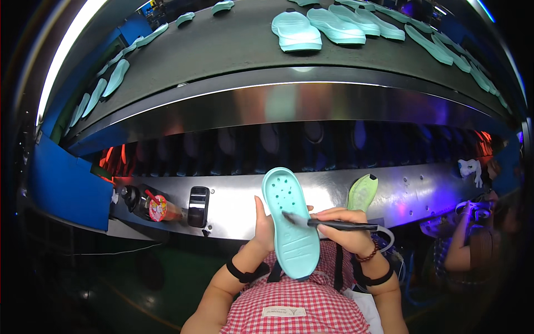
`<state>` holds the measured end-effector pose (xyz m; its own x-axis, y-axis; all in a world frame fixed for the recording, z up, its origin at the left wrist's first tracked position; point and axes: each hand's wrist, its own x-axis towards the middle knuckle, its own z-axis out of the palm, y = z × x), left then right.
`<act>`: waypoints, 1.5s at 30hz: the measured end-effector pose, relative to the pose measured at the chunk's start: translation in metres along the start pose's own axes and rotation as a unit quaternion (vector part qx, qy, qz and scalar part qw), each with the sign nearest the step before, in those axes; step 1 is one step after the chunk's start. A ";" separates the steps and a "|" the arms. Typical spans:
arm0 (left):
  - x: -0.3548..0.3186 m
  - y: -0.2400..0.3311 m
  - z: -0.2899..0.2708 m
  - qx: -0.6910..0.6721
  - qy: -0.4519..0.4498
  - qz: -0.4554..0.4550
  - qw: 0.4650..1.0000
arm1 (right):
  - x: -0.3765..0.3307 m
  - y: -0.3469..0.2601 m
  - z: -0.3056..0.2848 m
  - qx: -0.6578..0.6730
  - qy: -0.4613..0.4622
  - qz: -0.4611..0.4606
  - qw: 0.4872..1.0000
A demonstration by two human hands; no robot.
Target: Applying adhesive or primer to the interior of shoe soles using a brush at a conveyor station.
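A light teal shoe sole (297, 245) stands almost upright in front of my chest, with small holes toward its top and grooves lower down. My left hand (263, 227) grips it from behind along its left edge; the thumb sticks up and the other fingers are mostly hidden. My right hand (351, 236) is closed on a brush (346, 225) with a black handle, held nearly level. A pale grey tube curves from the handle's rear end past my wrist. The bristles point left and lie over the sole's face, just below the holes.
A metal ledge (233, 214) carries a black phone (198, 207), a drink cup (160, 209), a dark bottle (131, 197) and a yellow-green sole (362, 192). Beyond it, a dark conveyor belt (222, 47) bears several teal soles (296, 32). Another person's arm (460, 245) shows at the right.
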<state>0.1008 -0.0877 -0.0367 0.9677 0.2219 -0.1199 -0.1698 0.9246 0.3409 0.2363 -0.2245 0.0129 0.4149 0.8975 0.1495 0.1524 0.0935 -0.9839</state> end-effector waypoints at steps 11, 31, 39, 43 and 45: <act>0.000 0.016 0.011 0.002 0.098 0.168 0.981 | -0.002 -0.031 0.003 -0.073 -0.126 -0.177 0.973; 0.011 0.041 0.039 0.090 0.017 0.291 0.952 | -0.003 -0.008 -0.008 0.020 -0.107 -0.076 0.991; 0.003 0.040 0.065 0.068 0.010 0.234 0.970 | -0.004 0.004 0.003 0.306 -0.080 0.000 0.948; -0.003 0.006 0.066 0.045 -0.013 0.212 0.976 | -0.004 -0.007 0.018 0.525 0.009 0.112 0.844; -0.003 0.005 0.060 0.025 0.016 0.218 0.976 | -0.012 -0.008 0.017 0.259 -0.042 0.054 0.963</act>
<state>0.1083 -0.1023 0.0208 0.7993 0.6007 0.0177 -0.5534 0.7243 0.4112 0.2150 -0.2282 0.0173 0.3257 0.9438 0.0561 -0.3648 0.1802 -0.9135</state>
